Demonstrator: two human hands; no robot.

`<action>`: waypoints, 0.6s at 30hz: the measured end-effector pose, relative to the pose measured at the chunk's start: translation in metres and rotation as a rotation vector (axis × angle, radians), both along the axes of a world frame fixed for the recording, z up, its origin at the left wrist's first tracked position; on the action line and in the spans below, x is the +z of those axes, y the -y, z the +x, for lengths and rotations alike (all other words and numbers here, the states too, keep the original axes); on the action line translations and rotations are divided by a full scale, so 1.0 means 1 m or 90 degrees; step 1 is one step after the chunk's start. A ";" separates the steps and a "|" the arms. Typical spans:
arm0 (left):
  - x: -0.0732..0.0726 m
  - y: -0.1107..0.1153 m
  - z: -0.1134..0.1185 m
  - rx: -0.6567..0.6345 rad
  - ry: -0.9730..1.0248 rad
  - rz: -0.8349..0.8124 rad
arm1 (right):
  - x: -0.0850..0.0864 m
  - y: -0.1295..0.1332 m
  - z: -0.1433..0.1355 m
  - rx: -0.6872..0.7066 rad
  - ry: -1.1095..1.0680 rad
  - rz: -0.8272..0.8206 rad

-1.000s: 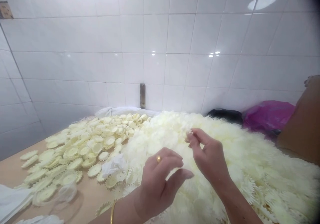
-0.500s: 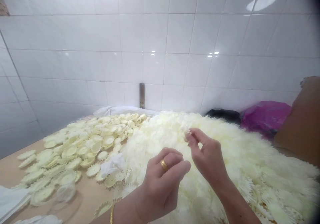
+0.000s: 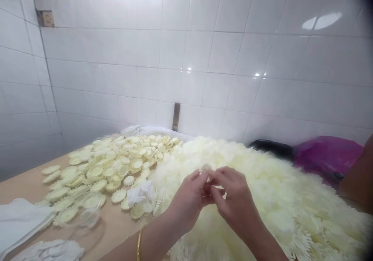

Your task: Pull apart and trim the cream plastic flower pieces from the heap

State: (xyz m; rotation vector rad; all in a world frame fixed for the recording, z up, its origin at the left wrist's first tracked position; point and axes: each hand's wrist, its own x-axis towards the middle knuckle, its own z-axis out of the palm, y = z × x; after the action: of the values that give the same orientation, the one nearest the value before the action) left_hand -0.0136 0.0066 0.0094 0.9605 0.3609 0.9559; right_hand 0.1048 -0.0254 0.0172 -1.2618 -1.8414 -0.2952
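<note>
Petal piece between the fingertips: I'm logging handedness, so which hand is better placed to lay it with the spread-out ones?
Probably the left hand: it touches the piece and is nearer the spread-out pieces than the right hand.

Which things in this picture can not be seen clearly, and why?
Head view:
- Small pale piece between the left hand and right hand: mostly hidden by fingers.
- Black thing behind the big pale pile: partly hidden by it.
- Brown shape: cut off by the right edge.
- Clear container: blurred.
</note>
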 end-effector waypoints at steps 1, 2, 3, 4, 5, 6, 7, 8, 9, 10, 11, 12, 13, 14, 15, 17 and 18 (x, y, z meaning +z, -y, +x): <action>-0.001 -0.001 0.000 0.006 0.006 -0.014 | 0.001 0.001 0.000 0.018 -0.014 -0.017; -0.002 -0.002 0.000 0.011 0.005 -0.025 | 0.004 0.003 0.000 0.030 -0.046 -0.033; -0.003 -0.003 0.000 0.011 -0.005 -0.031 | 0.006 0.004 0.001 0.030 -0.086 -0.045; -0.003 -0.003 0.000 0.008 -0.021 -0.030 | 0.008 0.005 0.003 0.018 -0.126 -0.055; -0.004 -0.003 0.000 0.005 -0.039 -0.022 | 0.010 0.006 0.004 -0.002 -0.159 -0.067; -0.004 -0.002 0.000 0.004 -0.061 -0.009 | 0.010 0.006 0.006 -0.020 -0.182 -0.083; -0.005 -0.001 0.001 0.003 -0.085 0.010 | 0.010 0.005 0.007 -0.028 -0.194 -0.106; -0.005 0.000 0.002 0.007 -0.108 0.034 | 0.009 0.003 0.008 -0.026 -0.201 -0.132; -0.006 0.001 0.002 0.012 -0.131 0.060 | 0.008 0.001 0.009 -0.017 -0.210 -0.159; -0.007 0.002 0.003 0.019 -0.155 0.087 | 0.006 -0.001 0.010 -0.002 -0.223 -0.181; -0.009 0.002 0.004 0.028 -0.178 0.111 | 0.005 -0.002 0.010 0.016 -0.245 -0.198; -0.010 0.003 0.005 0.037 -0.198 0.128 | 0.004 -0.004 0.010 0.037 -0.275 -0.213; -0.011 0.003 0.006 0.044 -0.213 0.138 | 0.003 -0.005 0.010 0.064 -0.312 -0.227; -0.013 0.002 0.007 0.047 -0.223 0.142 | 0.003 -0.006 0.009 0.100 -0.353 -0.241; -0.014 0.002 0.008 0.046 -0.227 0.143 | 0.003 -0.006 0.008 0.140 -0.395 -0.255; -0.017 0.001 0.010 0.043 -0.216 0.143 | 0.003 -0.006 0.006 0.210 -0.472 -0.285; -0.018 0.001 0.011 0.045 -0.207 0.145 | 0.002 -0.006 0.004 0.235 -0.503 -0.300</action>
State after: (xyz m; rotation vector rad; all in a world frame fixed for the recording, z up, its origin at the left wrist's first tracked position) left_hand -0.0026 0.0058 -0.0089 1.3239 0.5703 0.9184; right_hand 0.1086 -0.0190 0.0192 -1.0732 -1.4171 0.7787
